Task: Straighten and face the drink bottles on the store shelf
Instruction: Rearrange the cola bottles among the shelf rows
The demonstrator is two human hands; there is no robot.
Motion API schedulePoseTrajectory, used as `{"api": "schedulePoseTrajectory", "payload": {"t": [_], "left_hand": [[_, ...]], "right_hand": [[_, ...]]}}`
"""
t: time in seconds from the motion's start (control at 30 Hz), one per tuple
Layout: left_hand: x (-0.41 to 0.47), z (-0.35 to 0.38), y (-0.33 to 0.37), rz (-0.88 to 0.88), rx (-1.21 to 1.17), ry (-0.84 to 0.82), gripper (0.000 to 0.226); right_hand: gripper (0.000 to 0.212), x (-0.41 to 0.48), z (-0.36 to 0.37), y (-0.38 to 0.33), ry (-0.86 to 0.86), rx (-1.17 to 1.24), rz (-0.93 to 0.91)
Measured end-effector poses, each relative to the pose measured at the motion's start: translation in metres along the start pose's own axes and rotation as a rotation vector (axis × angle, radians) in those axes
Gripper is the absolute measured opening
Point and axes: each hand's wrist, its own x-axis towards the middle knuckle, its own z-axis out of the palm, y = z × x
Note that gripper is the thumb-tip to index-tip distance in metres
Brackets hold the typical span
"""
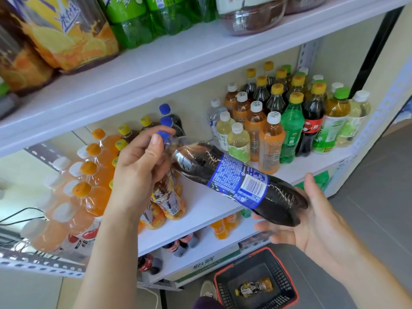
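Right hand (316,221) is cupping the base of cola bottle (236,177), fingers (270,233) curled under, left hand (136,168) pinching its neck, likely turning label frontward.

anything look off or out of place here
The cola bottle is off the shelf, held nearly sideways: left hand at its neck, right hand under its base. A small bottle lies flat in the red basket.

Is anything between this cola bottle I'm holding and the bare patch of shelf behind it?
Nothing visible. The cola bottle hangs tilted in front of the bare shelf patch, open between tea bottles on the left and pale bottles on the right.
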Motion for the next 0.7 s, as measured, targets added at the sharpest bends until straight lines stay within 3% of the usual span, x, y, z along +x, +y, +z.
{"api": "schedulePoseTrajectory", "payload": {"t": [0.1, 0.27, 0.37, 0.47, 0.6, 0.7], "left_hand": [[-0.001, 0.004, -0.003, 0.017, -0.004, 0.069, 0.03], [0.0, -0.001, -0.014, -0.082, 0.022, 0.23, 0.06], [-0.001, -0.007, -0.015, -0.147, 0.097, 0.214, 0.036], [-0.004, -0.013, -0.015, -0.172, 0.225, 0.089, 0.023], [-0.011, -0.022, -0.014, -0.186, 0.166, -0.116, 0.027], [-0.015, -0.02, -0.015, -0.141, 0.109, -0.059, 0.015]], "right_hand": [[0.067, 0.002, 0.002, 0.0, -0.021, 0.004, -0.101], [0.084, -0.003, 0.003, 0.004, -0.046, -0.266, -0.218], [0.077, -0.006, 0.005, 0.001, -0.013, -0.205, -0.222], [0.069, -0.007, 0.011, -0.005, 0.02, -0.145, -0.171], [0.07, -0.005, 0.009, -0.005, 0.17, -0.184, -0.073], [0.071, -0.005, 0.005, -0.002, 0.104, -0.187, 0.028]]}}
